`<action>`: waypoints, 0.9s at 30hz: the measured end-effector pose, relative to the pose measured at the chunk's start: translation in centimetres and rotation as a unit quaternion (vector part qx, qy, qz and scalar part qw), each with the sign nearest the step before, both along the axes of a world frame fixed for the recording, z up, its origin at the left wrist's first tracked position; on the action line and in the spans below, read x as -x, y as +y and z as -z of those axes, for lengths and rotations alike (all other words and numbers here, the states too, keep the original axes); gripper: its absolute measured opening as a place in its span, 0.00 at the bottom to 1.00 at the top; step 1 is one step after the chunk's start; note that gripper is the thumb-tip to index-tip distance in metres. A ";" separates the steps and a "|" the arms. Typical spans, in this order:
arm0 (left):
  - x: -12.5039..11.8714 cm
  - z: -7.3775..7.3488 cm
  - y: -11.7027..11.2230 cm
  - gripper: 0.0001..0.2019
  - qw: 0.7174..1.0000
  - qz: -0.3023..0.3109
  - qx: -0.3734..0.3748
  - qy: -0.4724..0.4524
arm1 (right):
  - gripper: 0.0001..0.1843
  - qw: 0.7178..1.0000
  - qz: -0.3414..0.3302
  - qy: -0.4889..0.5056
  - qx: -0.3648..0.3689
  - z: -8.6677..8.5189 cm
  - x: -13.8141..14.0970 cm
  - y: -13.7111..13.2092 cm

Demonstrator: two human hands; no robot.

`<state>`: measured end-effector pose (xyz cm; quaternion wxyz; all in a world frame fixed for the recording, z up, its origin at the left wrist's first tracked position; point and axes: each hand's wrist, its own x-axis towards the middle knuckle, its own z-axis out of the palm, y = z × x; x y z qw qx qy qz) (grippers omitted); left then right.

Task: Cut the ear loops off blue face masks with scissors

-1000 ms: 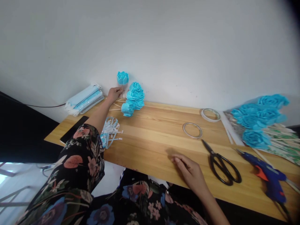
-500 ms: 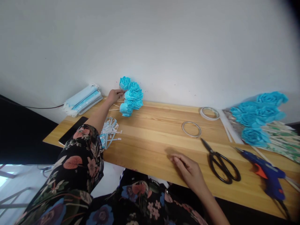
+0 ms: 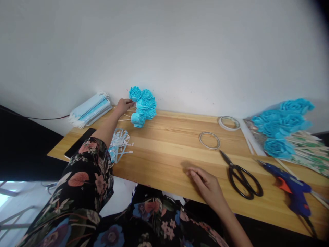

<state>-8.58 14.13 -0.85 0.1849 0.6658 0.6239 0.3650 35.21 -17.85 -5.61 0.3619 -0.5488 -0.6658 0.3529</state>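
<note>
My left hand [image 3: 125, 105] reaches to the back of the table, its fingers pinched just below a blue artificial flower [image 3: 135, 93], apparently on the stem, which is mostly hidden. That flower is at the upper left of a cluster of similar blue flowers [image 3: 146, 104] whose thin pale stems point left. My right hand [image 3: 204, 182] rests near the table's front edge with curled fingers and nothing visible in them. To its right lie black-handled scissors [image 3: 244, 180], opened slightly, blades pointing away from me.
On the wooden table [image 3: 164, 154] are a stack of face masks [image 3: 89, 108], a dark flat device [image 3: 80, 143], cut strips [image 3: 120, 144], a thin ring of tape [image 3: 209, 140], a white tape roll [image 3: 229, 123], a blue glue gun [image 3: 290, 185] and more blue flowers [image 3: 280, 123].
My left hand has shifted slightly left, and the flower at its fingers has moved a little left and down. My right hand has stayed in place.
</note>
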 end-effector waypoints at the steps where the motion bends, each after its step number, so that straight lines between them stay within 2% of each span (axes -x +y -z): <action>1: 0.0 0.0 0.0 0.13 1.000 0.001 0.000 0.000 | 0.17 1.000 0.001 -0.001 -0.001 0.0 0.0 0.0; 8: -0.6 -0.2 -0.3 0.11 1.000 -0.008 0.006 0.005 | 0.17 1.000 0.005 0.004 0.000 -0.2 0.1 0.0; 11: -0.3 -0.4 -1.0 0.15 0.999 -0.021 0.005 0.028 | 0.16 1.000 0.005 0.004 0.001 -0.2 0.2 0.0; 14: 0.5 -1.2 -2.9 0.22 0.996 -0.064 0.001 0.059 | 0.17 1.000 0.002 0.006 -0.004 -0.2 0.2 0.0; 16: 0.9 -2.2 -5.1 0.23 0.990 -0.107 -0.008 0.087 | 0.17 1.000 0.000 0.009 -0.011 -0.3 0.2 -0.1; 19: 0.6 -4.2 -10.9 0.21 0.983 -0.149 -0.064 0.085 | 0.16 0.999 -0.009 0.011 -0.028 -0.4 0.3 -0.1; 21: -0.8 -5.3 -16.5 0.23 0.982 -0.146 -0.102 0.054 | 0.16 0.999 -0.016 0.010 -0.035 -0.4 0.4 0.0; 23: -2.8 -5.3 -22.9 0.20 0.981 -0.158 -0.107 0.042 | 0.16 0.999 -0.018 0.007 -0.037 -0.4 0.4 0.0; 24: -4.1 -4.8 -26.1 0.19 0.984 -0.153 -0.081 0.043 | 0.16 0.999 -0.018 0.005 -0.040 -0.4 0.4 0.1; 25: -5.3 -3.8 -29.3 0.17 0.991 -0.123 -0.049 0.028 | 0.15 0.999 -0.017 0.002 -0.042 -0.4 0.4 0.1; 27: -7.4 -0.7 -34.9 0.17 0.998 -0.052 0.040 -0.022 | 0.15 0.999 -0.018 -0.001 -0.047 -0.4 0.4 0.1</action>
